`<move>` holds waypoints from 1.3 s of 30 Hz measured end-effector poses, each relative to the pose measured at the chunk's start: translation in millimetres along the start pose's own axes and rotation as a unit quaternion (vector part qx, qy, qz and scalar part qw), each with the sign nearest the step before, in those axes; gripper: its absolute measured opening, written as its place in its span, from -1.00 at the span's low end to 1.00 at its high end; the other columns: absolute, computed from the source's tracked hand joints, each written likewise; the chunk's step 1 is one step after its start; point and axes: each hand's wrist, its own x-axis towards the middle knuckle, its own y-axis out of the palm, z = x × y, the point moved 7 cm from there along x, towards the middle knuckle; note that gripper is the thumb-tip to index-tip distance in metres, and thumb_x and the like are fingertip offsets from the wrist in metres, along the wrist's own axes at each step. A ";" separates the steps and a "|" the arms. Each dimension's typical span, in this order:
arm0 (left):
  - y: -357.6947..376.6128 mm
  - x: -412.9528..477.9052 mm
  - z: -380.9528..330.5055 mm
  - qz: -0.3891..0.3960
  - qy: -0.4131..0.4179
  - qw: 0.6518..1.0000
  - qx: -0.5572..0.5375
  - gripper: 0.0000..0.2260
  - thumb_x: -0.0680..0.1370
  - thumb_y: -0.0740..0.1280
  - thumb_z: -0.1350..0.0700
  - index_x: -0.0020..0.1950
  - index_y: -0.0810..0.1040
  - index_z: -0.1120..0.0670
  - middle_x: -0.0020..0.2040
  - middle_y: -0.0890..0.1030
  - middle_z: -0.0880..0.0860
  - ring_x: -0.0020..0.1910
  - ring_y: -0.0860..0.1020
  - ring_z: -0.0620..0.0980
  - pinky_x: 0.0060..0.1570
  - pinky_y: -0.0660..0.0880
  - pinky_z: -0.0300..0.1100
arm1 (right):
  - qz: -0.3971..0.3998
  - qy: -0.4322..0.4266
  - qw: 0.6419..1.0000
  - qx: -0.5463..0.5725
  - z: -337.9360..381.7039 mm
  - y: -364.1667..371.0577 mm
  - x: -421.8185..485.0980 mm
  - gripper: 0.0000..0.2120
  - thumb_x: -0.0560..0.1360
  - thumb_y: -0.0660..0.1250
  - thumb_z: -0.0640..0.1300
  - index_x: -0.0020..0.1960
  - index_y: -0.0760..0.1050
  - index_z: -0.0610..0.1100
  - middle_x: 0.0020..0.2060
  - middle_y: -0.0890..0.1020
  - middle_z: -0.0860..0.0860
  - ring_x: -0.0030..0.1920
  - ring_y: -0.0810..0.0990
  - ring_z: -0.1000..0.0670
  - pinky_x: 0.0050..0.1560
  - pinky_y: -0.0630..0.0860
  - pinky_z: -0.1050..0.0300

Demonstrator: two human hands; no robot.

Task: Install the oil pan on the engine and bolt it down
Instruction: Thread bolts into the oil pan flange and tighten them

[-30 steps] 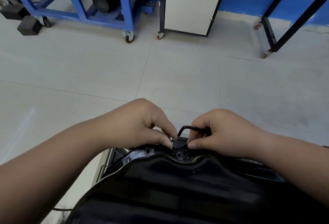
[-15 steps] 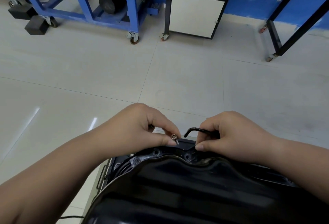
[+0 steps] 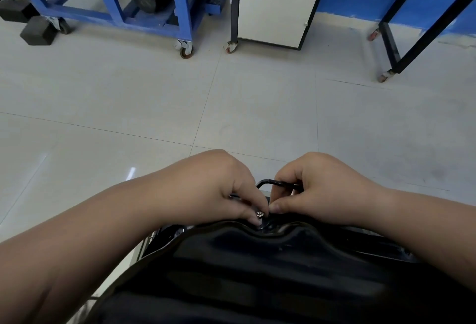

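A person's 2 hands meet at the far rim of a black oil pan (image 3: 257, 267), which fills the bottom of the view and hides whatever it sits on. The left hand (image 3: 213, 189) pinches a small silver bolt (image 3: 258, 213) between thumb and forefinger, head up, just over a dip in the pan's rim where a hole shows. The right hand (image 3: 324, 187) is curled around a black L-shaped hex key (image 3: 273, 182), whose bend sticks out to the left above the knuckles of both hands. The right thumb tip lies just beside the bolt, close against the left fingertips. Whether the bolt's thread has entered the hole cannot be told, as the fingers cover it.

Half a second earlier the 2 hands were apart, with a strip of rim bare between them and the bolt tilted off to the left of the dip. The gap has now closed, and the bolt stands upright at the dip.

Beyond the hands lies a pale tiled floor (image 3: 154, 97), with a blue frame (image 3: 180, 1) on wheels and a white cabinet (image 3: 275, 12) at the far wall.
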 end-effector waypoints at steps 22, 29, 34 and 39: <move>17.0 -0.7 19.7 0.002 -0.046 0.973 -0.227 -0.85 0.40 0.47 0.22 -0.05 0.69 0.07 -0.34 0.62 -0.24 -0.29 0.55 -0.35 -0.19 0.38 -0.50 | -0.144 -0.139 0.977 0.072 81.3 -72.6 -66.4 -0.69 0.35 0.13 0.22 -0.08 0.55 0.14 -0.35 0.63 0.15 -0.34 0.62 0.12 -0.28 0.53 0.14; 14.9 -0.5 21.4 -0.030 -0.039 0.973 -0.224 -0.80 0.40 0.48 0.21 -0.15 0.64 -0.11 -0.21 0.68 0.04 -0.21 0.56 -0.12 -0.10 0.47 -0.22 | -0.100 -0.116 0.985 -0.081 74.4 -41.9 -62.3 -0.71 0.47 0.16 0.14 -0.17 0.57 0.01 -0.32 0.63 0.11 -0.25 0.58 0.09 -0.19 0.50 0.03; 15.8 -0.1 23.5 -0.032 -0.041 0.972 -0.228 -0.79 0.40 0.47 0.24 -0.16 0.65 -0.09 -0.35 0.62 -0.15 -0.29 0.54 -0.25 -0.16 0.45 -0.37 | -0.117 -0.110 0.983 -0.088 74.6 -38.8 -64.0 -0.70 0.48 0.15 0.09 -0.16 0.59 -0.05 -0.31 0.62 0.10 -0.24 0.57 0.08 -0.18 0.49 0.04; 17.8 -1.4 24.8 -0.025 -0.038 0.970 -0.238 -0.88 0.41 0.46 0.21 -0.07 0.70 0.10 -0.43 0.57 -0.22 -0.37 0.51 -0.34 -0.29 0.36 -0.51 | -0.168 -0.108 0.980 -0.007 72.2 -47.9 -66.3 -0.81 0.45 0.20 0.03 -0.20 0.57 0.03 -0.28 0.63 0.18 -0.23 0.61 0.14 -0.21 0.51 0.11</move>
